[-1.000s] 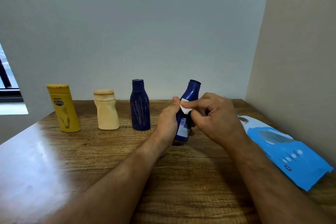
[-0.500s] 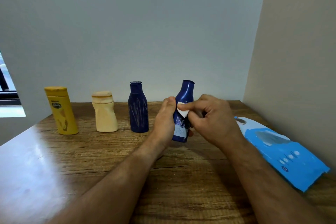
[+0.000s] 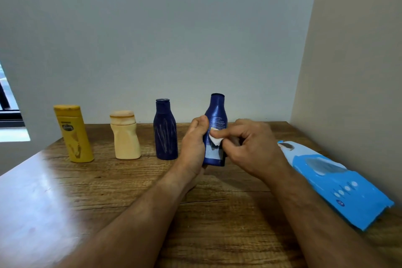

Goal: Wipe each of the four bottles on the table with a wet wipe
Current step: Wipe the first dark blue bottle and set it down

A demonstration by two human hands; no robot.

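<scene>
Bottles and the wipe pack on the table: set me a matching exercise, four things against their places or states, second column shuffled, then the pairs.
Column one:
1. yellow bottle
2. cream bottle
3. dark blue bottle with pale streaks
4. blue wipe pack

Column two:
A. lies flat at the right edge of the table, by the side wall
B. stands second from the left in the row
C. stands just left of the left hand
D. stands at the far left of the row

Pairs: 1-D, 2-B, 3-C, 4-A
</scene>
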